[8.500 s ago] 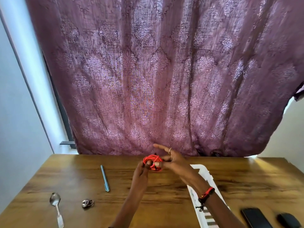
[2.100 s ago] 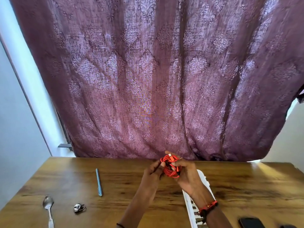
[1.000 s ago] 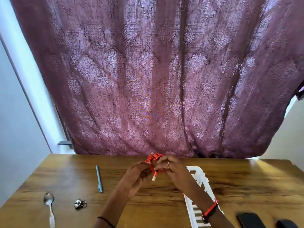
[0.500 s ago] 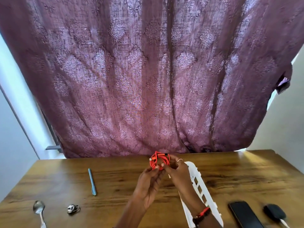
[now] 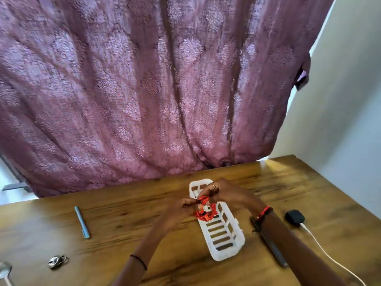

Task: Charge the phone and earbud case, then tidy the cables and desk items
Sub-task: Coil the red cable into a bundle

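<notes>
A coiled red cable [image 5: 206,212] hangs low over the far half of a white slotted tray [image 5: 226,241] on the wooden desk. My left hand [image 5: 179,211] pinches the coil from the left and my right hand [image 5: 228,196] grips it from above. To the right lies the dark earbud case [image 5: 294,217] with a white cable [image 5: 329,256] plugged into it. The dark phone [image 5: 272,246] lies beside the tray, mostly hidden under my right forearm.
A blue pen [image 5: 82,221] lies on the left of the desk [image 5: 51,230]. A small metal ring-like item [image 5: 57,261] and a spoon [image 5: 5,272] sit at the near left corner. A purple curtain [image 5: 144,89] hangs behind the desk.
Both hands have lowered the red coil from in front of the curtain down over the tray. My view has swung right, so the case and its white cable show fully.
</notes>
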